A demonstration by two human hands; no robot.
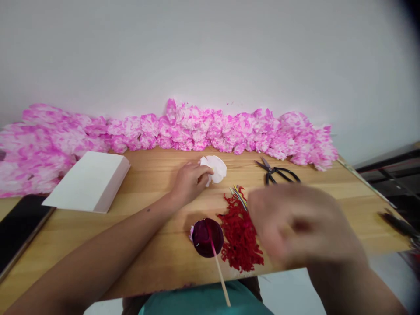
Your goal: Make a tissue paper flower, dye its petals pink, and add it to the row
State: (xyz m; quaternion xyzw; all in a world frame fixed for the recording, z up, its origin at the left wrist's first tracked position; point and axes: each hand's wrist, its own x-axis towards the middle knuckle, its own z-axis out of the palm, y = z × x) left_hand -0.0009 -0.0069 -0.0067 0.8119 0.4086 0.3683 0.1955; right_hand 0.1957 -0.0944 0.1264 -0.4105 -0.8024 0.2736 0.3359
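My left hand [194, 178], fingers pinched together, holds a white paper flower [218, 169] low over the wooden table. My right hand [295, 225] is raised nearer the camera and smeared by motion. Its fingers look curled, but whether they hold anything cannot be made out. Between my forearms stands a round cup of dark magenta liquid [201, 238], with a wooden stick [222, 278] leaning out of it towards me. Just right of the cup lies a bundle of red fuzzy strands [241, 238], with thin pale and yellow stems at its far end.
Pink and white paper flowers [197, 129] line the table's back edge by the wall. A stack of white paper [90, 179] and a dark phone [21, 227] lie at left. Black-handled scissors [277, 170] rest beyond my right hand. Dark tools [398, 224] are at far right.
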